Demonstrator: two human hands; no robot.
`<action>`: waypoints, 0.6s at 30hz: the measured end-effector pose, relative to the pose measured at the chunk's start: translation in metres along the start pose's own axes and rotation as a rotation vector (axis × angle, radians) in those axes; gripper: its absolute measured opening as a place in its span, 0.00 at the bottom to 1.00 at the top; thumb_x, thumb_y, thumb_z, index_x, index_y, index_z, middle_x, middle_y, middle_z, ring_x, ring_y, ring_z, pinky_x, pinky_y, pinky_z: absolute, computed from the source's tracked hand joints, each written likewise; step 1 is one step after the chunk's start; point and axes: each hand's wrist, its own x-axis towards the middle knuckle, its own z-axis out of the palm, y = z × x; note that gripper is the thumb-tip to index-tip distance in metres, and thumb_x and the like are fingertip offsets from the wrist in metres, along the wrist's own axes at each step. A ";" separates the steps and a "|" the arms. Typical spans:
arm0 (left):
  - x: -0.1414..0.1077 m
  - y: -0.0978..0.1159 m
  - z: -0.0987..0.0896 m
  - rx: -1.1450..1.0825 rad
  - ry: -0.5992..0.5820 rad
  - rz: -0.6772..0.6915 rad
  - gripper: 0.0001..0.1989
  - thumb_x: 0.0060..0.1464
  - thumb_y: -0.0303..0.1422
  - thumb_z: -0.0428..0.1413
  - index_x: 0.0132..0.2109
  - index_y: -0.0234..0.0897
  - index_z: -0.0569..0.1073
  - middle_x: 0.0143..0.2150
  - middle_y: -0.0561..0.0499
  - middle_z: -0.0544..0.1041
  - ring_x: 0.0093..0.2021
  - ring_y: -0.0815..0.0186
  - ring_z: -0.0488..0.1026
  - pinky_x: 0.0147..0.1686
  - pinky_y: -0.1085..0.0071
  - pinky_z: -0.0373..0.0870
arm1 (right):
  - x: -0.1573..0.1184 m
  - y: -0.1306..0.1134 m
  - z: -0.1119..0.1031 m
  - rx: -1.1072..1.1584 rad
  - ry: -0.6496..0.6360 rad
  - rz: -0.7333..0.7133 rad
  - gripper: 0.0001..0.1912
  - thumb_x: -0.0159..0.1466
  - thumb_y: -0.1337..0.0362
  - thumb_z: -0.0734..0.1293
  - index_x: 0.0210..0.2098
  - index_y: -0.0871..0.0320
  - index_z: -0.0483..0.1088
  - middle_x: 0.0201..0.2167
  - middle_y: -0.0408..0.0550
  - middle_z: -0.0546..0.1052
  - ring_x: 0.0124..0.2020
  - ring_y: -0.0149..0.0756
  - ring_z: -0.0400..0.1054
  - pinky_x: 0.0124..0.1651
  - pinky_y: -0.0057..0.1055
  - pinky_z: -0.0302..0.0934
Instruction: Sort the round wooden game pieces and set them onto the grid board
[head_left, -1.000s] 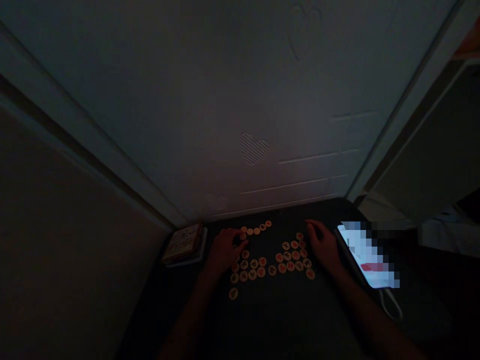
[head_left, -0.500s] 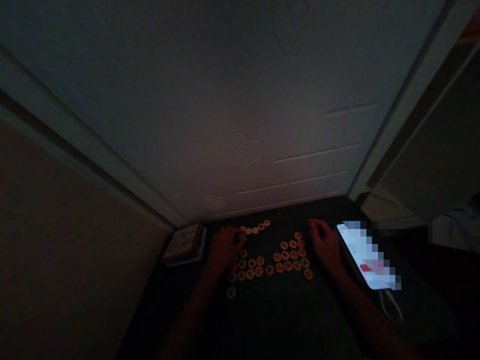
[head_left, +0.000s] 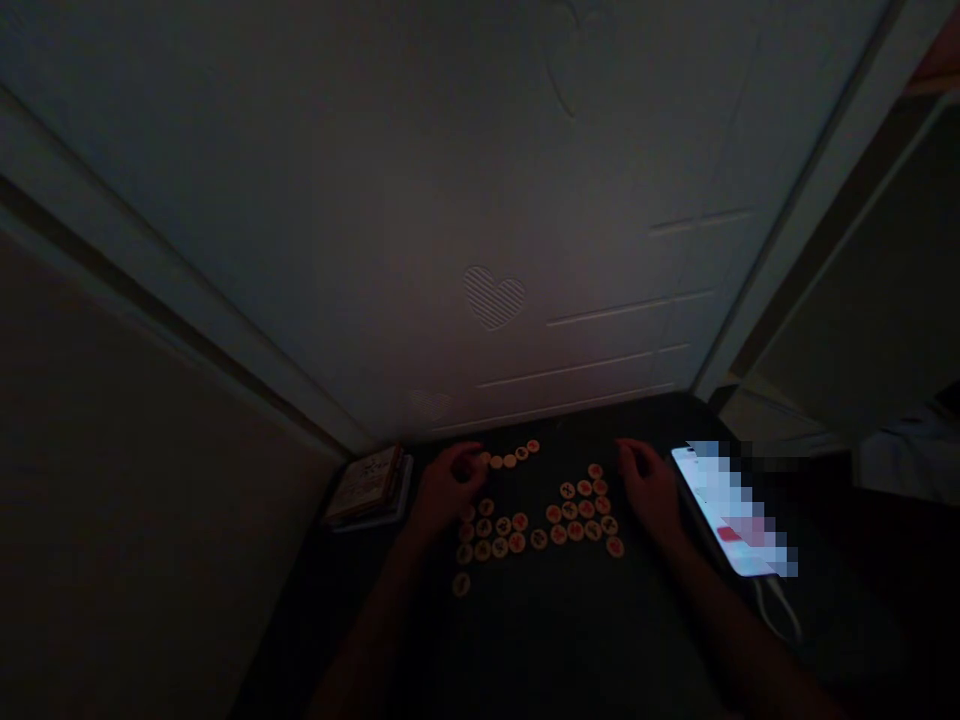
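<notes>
Round wooden xiangqi pieces with red and dark characters lie on the dark tabletop [head_left: 525, 630]. A left cluster [head_left: 501, 546] and a right cluster [head_left: 575, 531] are joined along the lower row. Behind them runs a short curved line of pieces [head_left: 510, 461], some with no mark visible. At its left end, my left hand [head_left: 450, 482] is curled, thumb and forefinger closed about the end xiangqi piece [head_left: 486, 459]. Dim light blurs the contact. My right hand [head_left: 646, 485] rests right of the right cluster, fingers loosely bent and apart, nothing visible in them.
A lit phone [head_left: 731, 515] with a white cable [head_left: 780, 612] lies right of my right hand; part of its screen is pixelated. Stacked books or boxes [head_left: 367, 488] stand at the table's left. A pale panel with a heart relief [head_left: 493, 297] rises behind the table.
My left hand has shifted slightly away from me, its forefinger now stretched further along the back of the end piece. My right hand and the laid-out pieces stay as they were.
</notes>
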 end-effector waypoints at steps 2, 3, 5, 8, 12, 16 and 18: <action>0.000 -0.001 -0.005 -0.213 -0.012 -0.059 0.21 0.55 0.43 0.59 0.53 0.39 0.75 0.39 0.49 0.81 0.40 0.62 0.78 0.37 0.69 0.73 | 0.000 -0.001 0.000 0.002 -0.002 0.004 0.22 0.67 0.48 0.62 0.46 0.57 0.77 0.41 0.54 0.82 0.40 0.46 0.75 0.44 0.40 0.67; 0.000 -0.002 -0.007 -0.321 -0.013 -0.090 0.22 0.56 0.43 0.57 0.54 0.38 0.75 0.39 0.48 0.81 0.39 0.63 0.78 0.34 0.71 0.73 | -0.001 -0.001 0.000 0.001 -0.004 0.008 0.22 0.66 0.47 0.62 0.46 0.57 0.77 0.41 0.54 0.82 0.39 0.46 0.75 0.44 0.40 0.67; 0.001 -0.005 -0.009 -0.503 -0.004 -0.141 0.21 0.57 0.42 0.55 0.54 0.37 0.74 0.43 0.47 0.81 0.39 0.65 0.79 0.31 0.74 0.73 | -0.001 -0.001 0.000 -0.002 -0.003 0.019 0.23 0.66 0.47 0.62 0.46 0.57 0.77 0.40 0.54 0.82 0.38 0.46 0.75 0.42 0.40 0.68; 0.001 -0.009 -0.010 -0.659 -0.009 -0.188 0.17 0.58 0.38 0.56 0.52 0.38 0.75 0.48 0.46 0.81 0.41 0.66 0.79 0.31 0.77 0.75 | -0.001 -0.001 -0.001 0.001 -0.001 0.024 0.23 0.66 0.47 0.62 0.46 0.57 0.77 0.40 0.54 0.82 0.37 0.45 0.75 0.42 0.40 0.68; 0.001 -0.012 -0.008 -0.803 -0.061 -0.255 0.14 0.61 0.35 0.55 0.51 0.37 0.77 0.53 0.44 0.80 0.46 0.65 0.80 0.32 0.78 0.77 | -0.001 -0.001 -0.001 0.006 -0.002 0.023 0.23 0.66 0.47 0.62 0.46 0.57 0.77 0.40 0.54 0.81 0.38 0.46 0.74 0.42 0.40 0.68; -0.002 -0.008 -0.006 -0.897 -0.121 -0.337 0.13 0.63 0.33 0.53 0.51 0.38 0.77 0.58 0.44 0.78 0.52 0.64 0.79 0.37 0.77 0.78 | -0.001 -0.001 -0.001 0.000 -0.002 0.022 0.23 0.66 0.46 0.62 0.46 0.57 0.78 0.40 0.54 0.82 0.39 0.46 0.75 0.43 0.41 0.67; -0.004 -0.004 -0.004 -0.867 -0.144 -0.340 0.13 0.63 0.34 0.55 0.52 0.38 0.77 0.59 0.44 0.77 0.54 0.61 0.78 0.43 0.74 0.78 | 0.000 -0.001 -0.001 -0.009 -0.005 0.025 0.24 0.66 0.46 0.62 0.46 0.57 0.78 0.40 0.54 0.82 0.38 0.46 0.75 0.43 0.41 0.67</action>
